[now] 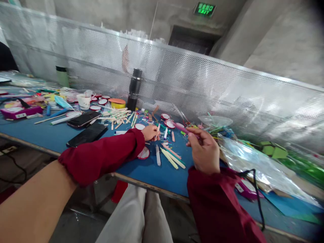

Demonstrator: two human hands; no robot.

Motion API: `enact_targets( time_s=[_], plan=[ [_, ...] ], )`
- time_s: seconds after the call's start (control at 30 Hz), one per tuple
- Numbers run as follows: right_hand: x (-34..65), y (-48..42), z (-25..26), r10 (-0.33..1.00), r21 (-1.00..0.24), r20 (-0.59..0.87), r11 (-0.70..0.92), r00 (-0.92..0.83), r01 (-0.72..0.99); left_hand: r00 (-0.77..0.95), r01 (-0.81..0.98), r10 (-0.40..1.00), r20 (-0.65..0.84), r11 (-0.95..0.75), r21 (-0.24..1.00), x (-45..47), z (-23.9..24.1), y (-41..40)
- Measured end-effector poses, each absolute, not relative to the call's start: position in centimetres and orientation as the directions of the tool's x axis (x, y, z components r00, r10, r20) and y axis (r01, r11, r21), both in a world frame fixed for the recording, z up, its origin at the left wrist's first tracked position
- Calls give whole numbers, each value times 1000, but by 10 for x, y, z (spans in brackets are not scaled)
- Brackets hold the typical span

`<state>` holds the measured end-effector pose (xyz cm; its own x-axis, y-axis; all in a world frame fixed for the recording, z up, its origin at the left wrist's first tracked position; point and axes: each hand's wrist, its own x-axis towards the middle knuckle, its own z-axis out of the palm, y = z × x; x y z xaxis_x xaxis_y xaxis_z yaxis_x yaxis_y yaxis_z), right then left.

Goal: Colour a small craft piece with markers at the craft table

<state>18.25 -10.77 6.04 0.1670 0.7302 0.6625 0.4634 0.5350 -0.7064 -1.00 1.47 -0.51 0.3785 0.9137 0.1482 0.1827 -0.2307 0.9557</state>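
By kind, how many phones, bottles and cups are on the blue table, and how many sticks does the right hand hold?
Phones: 2
Bottles, one black and one green: 2
Cup: 1
Pink stick in right hand: 1
Total: 6

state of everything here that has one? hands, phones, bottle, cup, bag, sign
left hand, fingers curled down among the loose sticks, grip unclear
right hand, shut on a pink stick, held up
nearer phone, flat, screen dark
farther phone, flat, screen dark
black bottle, upright, capped
white cup, upright, open top
plastic bag, crumpled, lying flat
exit sign, lit green
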Motion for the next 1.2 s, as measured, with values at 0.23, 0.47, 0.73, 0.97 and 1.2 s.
enact_targets(
  time_s=[0.23,0.47,0.73,0.97,1.2],
  plan=[
    [140,-57,49,915,-834,273,379,296,-401,357,222,931,77,-165,961,-8,-1,9],
    [135,-43,37,973,-861,120,201,197,-467,380,204,924,53,-139,969,-9,-1,8],
    [141,-38,26,975,-861,32,140,221,-489,359,218,927,112,-199,955,-9,0,6],
    [138,-36,22,933,-882,190,299,305,-364,347,171,933,100,-168,971,-7,-1,7],
    [134,-31,13,802,-868,449,496,394,-22,388,108,920,59,-109,988,-6,-5,7]
  ],
)
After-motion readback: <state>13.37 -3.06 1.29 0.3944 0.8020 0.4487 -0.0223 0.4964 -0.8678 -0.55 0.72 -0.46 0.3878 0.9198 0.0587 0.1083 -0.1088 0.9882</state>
